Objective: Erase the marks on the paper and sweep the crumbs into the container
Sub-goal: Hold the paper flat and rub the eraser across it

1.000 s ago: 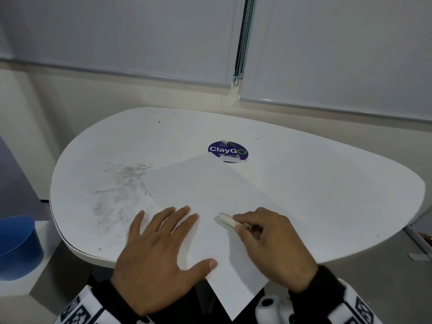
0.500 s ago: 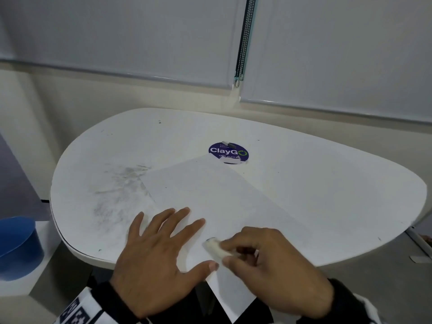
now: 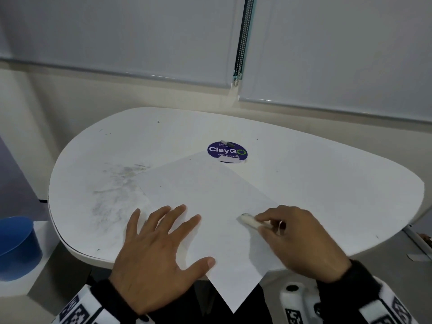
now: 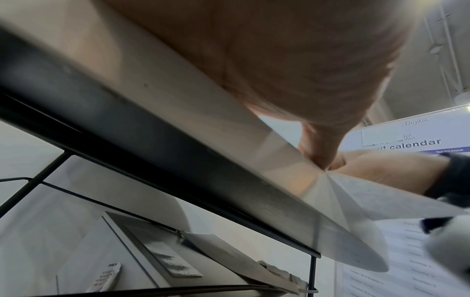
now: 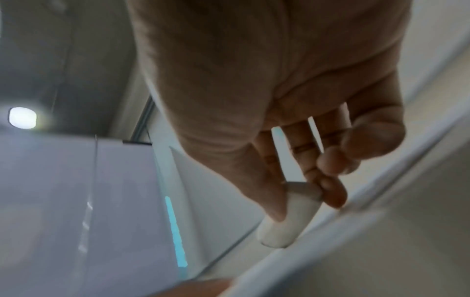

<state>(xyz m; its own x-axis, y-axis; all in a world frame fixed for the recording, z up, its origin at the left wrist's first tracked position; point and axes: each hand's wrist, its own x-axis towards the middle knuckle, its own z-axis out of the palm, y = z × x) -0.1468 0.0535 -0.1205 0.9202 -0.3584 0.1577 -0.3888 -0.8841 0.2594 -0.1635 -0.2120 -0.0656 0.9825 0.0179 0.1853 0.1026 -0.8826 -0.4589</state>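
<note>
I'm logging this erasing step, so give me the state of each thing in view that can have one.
paper: flat on the table, near corner overhanging the edge
eraser: pinched, tip on the paper
left hand: flat, pressing the paper
right hand: grips the eraser
table: grey smudges left of the paper
blue container: upright, beside the table

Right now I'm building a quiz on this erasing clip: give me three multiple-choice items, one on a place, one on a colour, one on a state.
1. Where is the container? A on the table; B below the table's left edge; C on the paper.
2. What colour is it? A blue; B red; C green.
3. How is the left hand? A fisted; B flat on the paper; C lifted.

B: it stands lower, beside the table.
A: plainly blue.
B: fingers spread, pinning the sheet while the right hand pinches the eraser.
</note>
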